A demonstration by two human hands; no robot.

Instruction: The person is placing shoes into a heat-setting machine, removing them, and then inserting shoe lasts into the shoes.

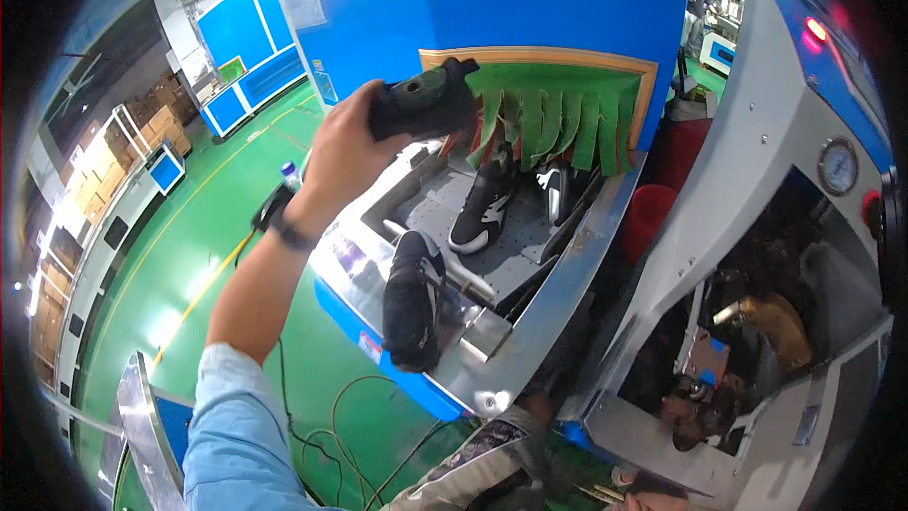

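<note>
My left hand (345, 147) is raised above the machine's bed, its fingers closed around a black shoe (423, 104). The shoe's dark top, with a small round hole in it, faces me. Below and to the right, another black shoe with a white sole (484, 203) rests on the grey perforated bed (511, 260). A third black-and-white shoe (554, 191) sits beside it, partly under the green strip curtain (539, 123). Nearer me, a black shoe (413, 303) lies at the bed's left edge. My right hand cannot be made out.
A blue machine housing (558, 0) rises behind the curtain. On the right stands a grey machine (690, 255) with a pressure gauge (838, 167) and a red light (815, 30). A red bin (649, 213) sits between the machines. Cables (345, 435) trail over the green floor (213, 265).
</note>
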